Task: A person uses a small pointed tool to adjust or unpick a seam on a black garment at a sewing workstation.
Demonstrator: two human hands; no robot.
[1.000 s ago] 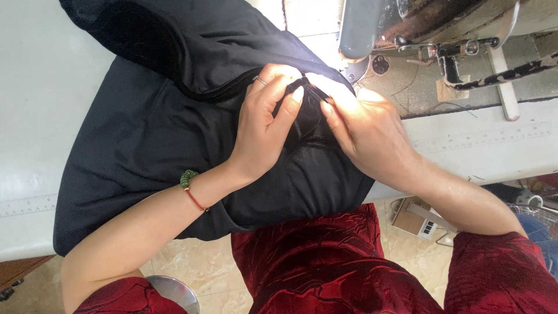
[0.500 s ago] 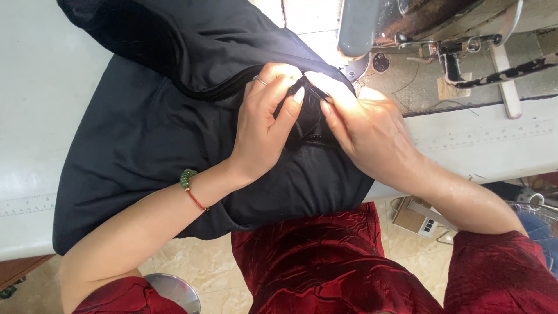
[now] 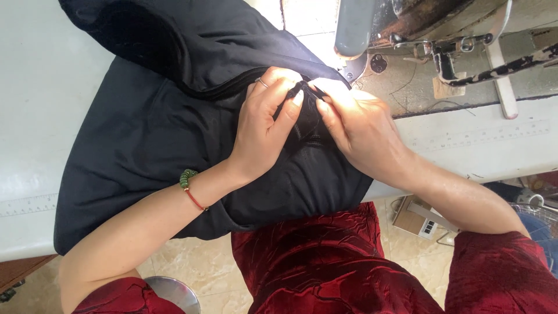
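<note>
A black garment (image 3: 145, 134) lies spread over the pale sewing table (image 3: 40, 116), its lower edge hanging over the front. My left hand (image 3: 264, 128), with a ring and a green bead bracelet on the wrist, pinches a fold of the black fabric near the garment's right side. My right hand (image 3: 357, 125) grips the same fold from the other side, fingertips nearly touching those of the left. Both hands sit just in front of the sewing machine (image 3: 407, 23).
The sewing machine's head and presser foot (image 3: 351, 67) stand at the top right on a worn plate. A printed ruler strip (image 3: 488, 136) runs along the table's front. Below are my dark red clothes (image 3: 325, 267), a metal stool (image 3: 168, 293) and tiled floor.
Both hands stay on the fold; fingers shifted only slightly, working the fabric. The garment has not visibly moved.
</note>
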